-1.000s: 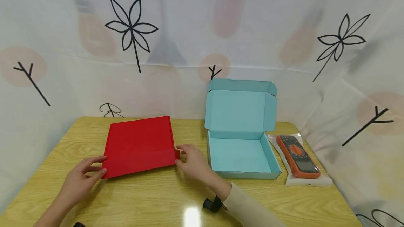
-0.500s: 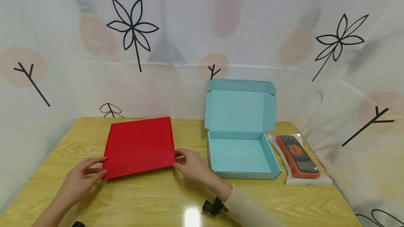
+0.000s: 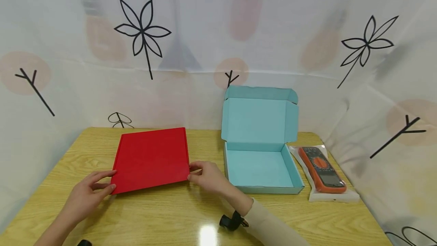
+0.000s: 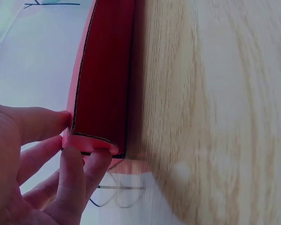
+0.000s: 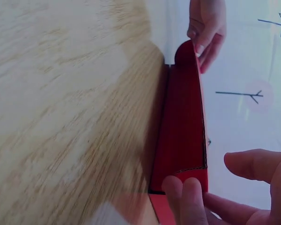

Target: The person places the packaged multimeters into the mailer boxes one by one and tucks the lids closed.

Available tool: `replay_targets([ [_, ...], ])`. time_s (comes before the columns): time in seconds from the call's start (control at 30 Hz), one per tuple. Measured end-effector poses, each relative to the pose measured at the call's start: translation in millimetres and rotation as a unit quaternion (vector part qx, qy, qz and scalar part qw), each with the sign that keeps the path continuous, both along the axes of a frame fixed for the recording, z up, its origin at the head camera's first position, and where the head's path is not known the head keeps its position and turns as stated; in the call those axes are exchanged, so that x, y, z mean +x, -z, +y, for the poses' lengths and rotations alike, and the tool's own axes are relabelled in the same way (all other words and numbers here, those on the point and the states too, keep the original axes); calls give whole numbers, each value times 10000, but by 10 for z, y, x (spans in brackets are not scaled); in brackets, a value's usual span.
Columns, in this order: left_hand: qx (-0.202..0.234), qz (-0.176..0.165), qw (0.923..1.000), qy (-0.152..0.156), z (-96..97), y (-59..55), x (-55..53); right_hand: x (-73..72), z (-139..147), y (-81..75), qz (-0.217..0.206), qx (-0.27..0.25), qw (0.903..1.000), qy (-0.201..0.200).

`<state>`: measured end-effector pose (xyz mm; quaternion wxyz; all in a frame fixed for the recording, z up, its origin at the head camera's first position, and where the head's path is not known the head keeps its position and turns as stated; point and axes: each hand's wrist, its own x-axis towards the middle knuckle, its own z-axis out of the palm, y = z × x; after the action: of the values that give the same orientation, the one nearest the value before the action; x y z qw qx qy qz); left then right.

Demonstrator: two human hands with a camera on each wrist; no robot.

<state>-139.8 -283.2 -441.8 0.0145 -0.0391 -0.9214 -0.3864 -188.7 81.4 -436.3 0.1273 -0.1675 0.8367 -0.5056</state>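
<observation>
A red cardboard box (image 3: 151, 158) lies on the left half of the table, its lid down over it. Along its front, a dark red face (image 4: 105, 70) shows below a corrugated edge. My left hand (image 3: 85, 193) holds the left front corner, thumb and fingers around the lid edge and a small rounded tab (image 4: 93, 142). At the opposite front corner, my right hand (image 3: 209, 177) has its fingers around the end tab (image 5: 196, 179). One digit of that hand stands apart from the box in the right wrist view.
Right of the red box, a light blue box (image 3: 259, 168) stands with its lid raised. Beside it lies an orange multimeter (image 3: 322, 170) in a clear plastic bag (image 3: 332, 196). A patterned cloth (image 3: 201, 44) hangs behind the wooden table (image 3: 164, 215).
The red tab sticking out at the box's right front corner is folded in under my right hand. The red lid's front strip lies more level. My left hand keeps its place.
</observation>
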Motion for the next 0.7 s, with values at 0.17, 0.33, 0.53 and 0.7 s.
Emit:
replay_targets([
  [0.17, 28, -48, 10000, 40, -3, 4, -13, -6, -8, 8, 131, 123, 9998, 13],
  [0.33, 117, -117, 9998, 116, -5, -10, -19, -3, -8, 10, 274, 256, 9993, 50],
  [0.53, -160, 196, 9994, 232, -32, -42, -42, -42, 3, -41, 593, 389, 9974, 144],
  [0.7, -656, 1156, 9900, 464, -67, -50, -103, -107, -21, -77, 1496, 1085, 9826, -158],
])
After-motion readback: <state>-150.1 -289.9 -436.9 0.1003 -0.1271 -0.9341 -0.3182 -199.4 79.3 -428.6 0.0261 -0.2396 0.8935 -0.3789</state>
